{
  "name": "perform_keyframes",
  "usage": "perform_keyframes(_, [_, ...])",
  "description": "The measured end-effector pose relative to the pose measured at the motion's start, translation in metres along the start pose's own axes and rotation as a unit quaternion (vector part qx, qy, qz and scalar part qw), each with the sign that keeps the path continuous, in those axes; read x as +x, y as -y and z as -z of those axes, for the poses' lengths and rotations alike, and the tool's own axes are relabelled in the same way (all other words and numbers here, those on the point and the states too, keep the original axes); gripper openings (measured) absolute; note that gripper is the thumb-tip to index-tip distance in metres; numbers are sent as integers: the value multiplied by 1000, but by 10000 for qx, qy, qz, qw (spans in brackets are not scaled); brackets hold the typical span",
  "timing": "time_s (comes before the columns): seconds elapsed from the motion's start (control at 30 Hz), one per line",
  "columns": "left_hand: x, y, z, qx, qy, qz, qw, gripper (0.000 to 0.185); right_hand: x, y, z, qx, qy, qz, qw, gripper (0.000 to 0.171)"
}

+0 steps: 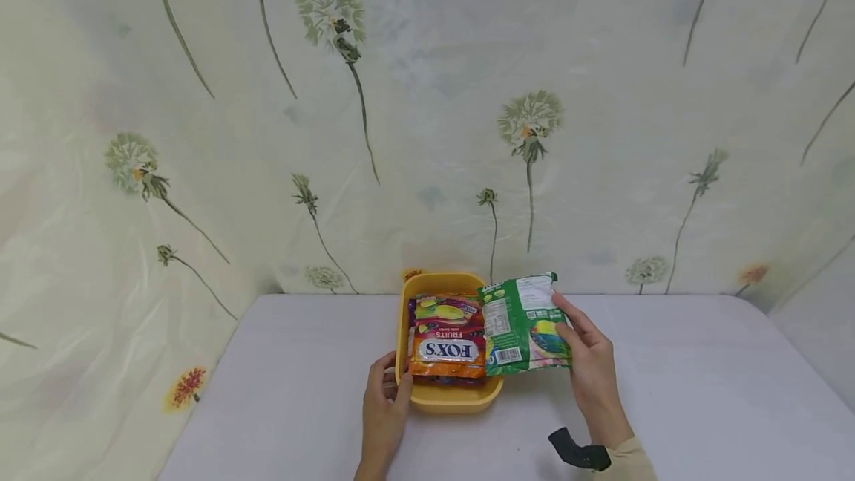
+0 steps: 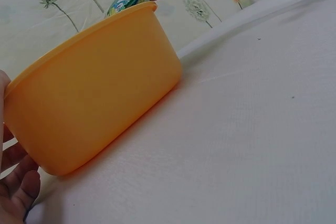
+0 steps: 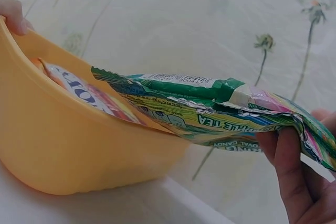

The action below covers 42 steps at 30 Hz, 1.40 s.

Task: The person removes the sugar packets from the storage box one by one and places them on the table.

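A yellow plastic basket (image 1: 456, 406) stands on the table, holding a red and orange bag of Fox's fruit candy (image 1: 446, 332) that lies over other packets. My left hand (image 1: 385, 410) grips the basket's near left side, its thumb at the rim and its fingers against the outer wall. Over the basket's right rim, my right hand (image 1: 589, 362) pinches a green candy bag (image 1: 517, 318) by its right edge, thumb on top and fingers beneath. In the right wrist view, the far end of this green bag (image 3: 199, 106) overlaps the basket's rim.
The basket is on a white-covered table (image 1: 300, 362), near its back edge. Behind rises a pale curtain (image 1: 427, 95) printed with dandelions. A black strap-like piece (image 1: 578, 453) shows by my right wrist.
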<state>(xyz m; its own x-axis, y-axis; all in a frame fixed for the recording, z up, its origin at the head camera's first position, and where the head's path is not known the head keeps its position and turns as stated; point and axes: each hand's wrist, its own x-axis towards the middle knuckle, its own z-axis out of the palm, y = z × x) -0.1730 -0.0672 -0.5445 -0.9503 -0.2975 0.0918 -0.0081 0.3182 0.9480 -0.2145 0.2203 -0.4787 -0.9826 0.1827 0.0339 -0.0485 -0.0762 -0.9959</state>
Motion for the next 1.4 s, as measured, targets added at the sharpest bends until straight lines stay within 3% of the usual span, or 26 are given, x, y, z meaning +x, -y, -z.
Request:
perform_keyframes(0.63, [-2,-1,-8,4,126,8,9999,38,-4,1,14,65,-30,-18,10000,44])
perform_keyframes(1.4, [-1,-3,1,22,39,-1,10000,39,-1,2,5,71,6,-17,10000,43])
